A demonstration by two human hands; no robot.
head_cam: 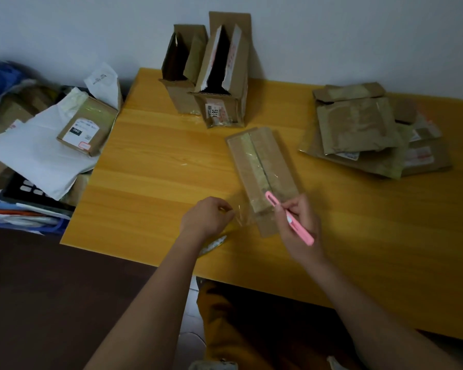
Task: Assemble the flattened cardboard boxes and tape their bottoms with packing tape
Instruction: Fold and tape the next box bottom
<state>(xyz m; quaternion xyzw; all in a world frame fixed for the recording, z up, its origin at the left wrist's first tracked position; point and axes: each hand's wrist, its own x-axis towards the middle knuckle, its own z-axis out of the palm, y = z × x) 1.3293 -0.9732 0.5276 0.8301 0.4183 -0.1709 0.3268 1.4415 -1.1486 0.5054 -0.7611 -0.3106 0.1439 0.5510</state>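
Left hand (207, 216) pinching clear packing tape (239, 213) stretched off the near end of the narrow box (263, 169) lying bottom-up mid-desk (155, 166), right hand (298, 222) in a closed grip round a pink cutter (289, 217) whose tip touches the box's taped seam.

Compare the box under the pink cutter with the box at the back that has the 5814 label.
The box under the pink cutter lies bottom-up near the hands, its seam covered by tape; the 5814 box stands at the back with its top flaps up and open. The near box shows no label on its visible face; the far one carries a printed label. Both are narrow brown cardboard boxes on the wooden table.
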